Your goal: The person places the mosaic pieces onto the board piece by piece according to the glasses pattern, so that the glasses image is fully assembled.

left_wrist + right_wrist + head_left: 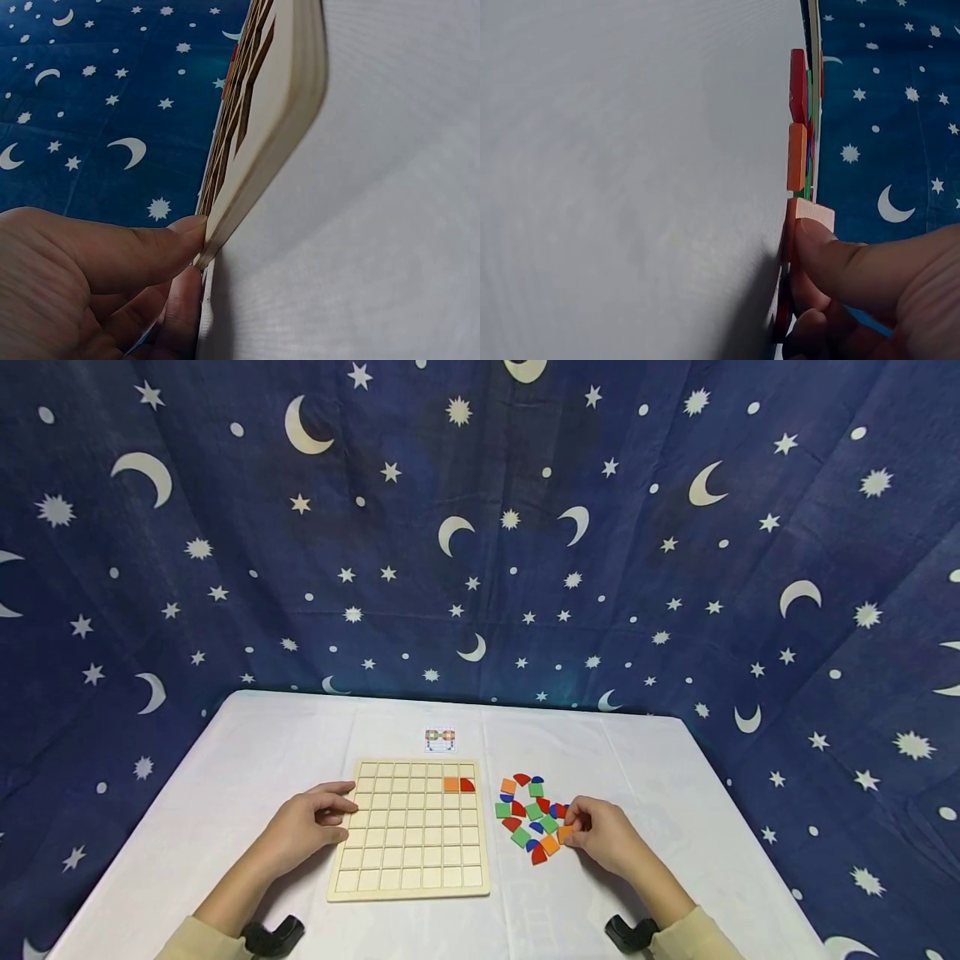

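Note:
A pale wooden grid board (412,897) lies on the table, with an orange square tile (451,785) and a red quarter-circle tile (467,785) side by side in its upper right cells. My left hand (311,822) is at the board's left side, the thumb and fingertips touching its edge, spread along it. Over at the right edge of the loose tiles, my right hand (606,835) pinches another orange square tile (815,213) between thumb and fingers. Part of that tile is covered by the thumb.
Right of the board lies a loose group of green square tiles (521,837), red quarter-circles (538,855) and blue half-circles (536,828). A small pattern card (440,739) sits behind the board. A dark star-and-moon cloth (480,568) hangs beyond the white table (285,727).

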The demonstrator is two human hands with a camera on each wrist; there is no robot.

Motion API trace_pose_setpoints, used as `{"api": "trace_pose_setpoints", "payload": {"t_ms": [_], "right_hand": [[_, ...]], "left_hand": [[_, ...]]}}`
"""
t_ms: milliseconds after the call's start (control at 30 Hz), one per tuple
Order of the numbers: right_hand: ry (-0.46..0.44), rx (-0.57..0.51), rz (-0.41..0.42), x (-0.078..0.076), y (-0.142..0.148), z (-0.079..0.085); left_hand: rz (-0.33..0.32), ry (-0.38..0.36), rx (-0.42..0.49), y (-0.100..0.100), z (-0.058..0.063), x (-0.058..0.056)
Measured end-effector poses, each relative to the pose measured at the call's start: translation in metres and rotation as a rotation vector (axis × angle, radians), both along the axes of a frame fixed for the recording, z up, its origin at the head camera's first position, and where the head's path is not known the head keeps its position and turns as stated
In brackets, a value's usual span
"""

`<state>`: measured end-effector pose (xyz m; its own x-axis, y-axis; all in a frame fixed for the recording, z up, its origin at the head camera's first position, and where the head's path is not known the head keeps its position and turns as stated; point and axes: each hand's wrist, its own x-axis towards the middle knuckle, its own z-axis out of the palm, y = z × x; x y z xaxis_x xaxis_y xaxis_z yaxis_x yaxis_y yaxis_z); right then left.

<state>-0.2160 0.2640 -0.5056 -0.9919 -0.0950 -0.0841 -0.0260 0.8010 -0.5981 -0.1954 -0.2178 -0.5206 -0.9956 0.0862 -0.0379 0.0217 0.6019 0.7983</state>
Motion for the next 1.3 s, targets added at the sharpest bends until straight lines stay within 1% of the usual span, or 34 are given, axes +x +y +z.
{"api": "trace_pose_setpoints", "payload": {"t_ms": [333, 567, 733, 867, 1067, 1300], "right_hand": [[-0.028, -0.074, 0.011, -0.004, -0.003, -0.003], [-0.01, -0.155, 0.017, -0.007, -0.012, 0.005], [-0.013, -0.191, 0.036, -0.013, -0.029, 0.009], [-0.008, -0.19, 0.047, -0.02, -0.046, 0.009], [0.016, -0.215, 0.102, -0.029, -0.07, 0.009], [0.006, -0.268, 0.157, -0.037, -0.096, 0.01]], "left_hand": [[0.004, -0.004, -0.013, 0.0, -0.002, -0.001], [0.014, -0.007, -0.014, 0.0, -0.003, -0.002], [0.016, -0.006, -0.021, 0.0, -0.002, -0.002], [0.015, -0.002, -0.023, 0.001, -0.001, -0.002], [0.012, -0.002, -0.021, 0.0, -0.002, -0.002], [0.01, 0.0, -0.013, 0.0, -0.003, -0.003]]}}
